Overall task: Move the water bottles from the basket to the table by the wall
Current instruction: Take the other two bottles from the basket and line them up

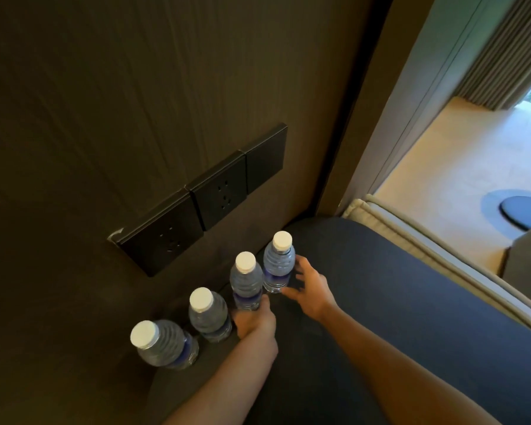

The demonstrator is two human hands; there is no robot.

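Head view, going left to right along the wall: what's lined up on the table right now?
Loose bottle → second loose bottle → bottle in the left hand → bottle at the right hand's fingertips.

It is dim where I work: the dark wall panel (pixel 105 102) and the table (pixel 365 302) take little light. Daylight comes from the upper right, where the pale floor (pixel 460 167) glows almost washed out. The white caps (pixel 282 240) of my water bottles (pixel 278 265) catch that light brightly. My right hand (pixel 311 289) is slightly blurred, fingers smeared. Straight lines bow toward the edges from the wide lens, and the whole picture looks soft.
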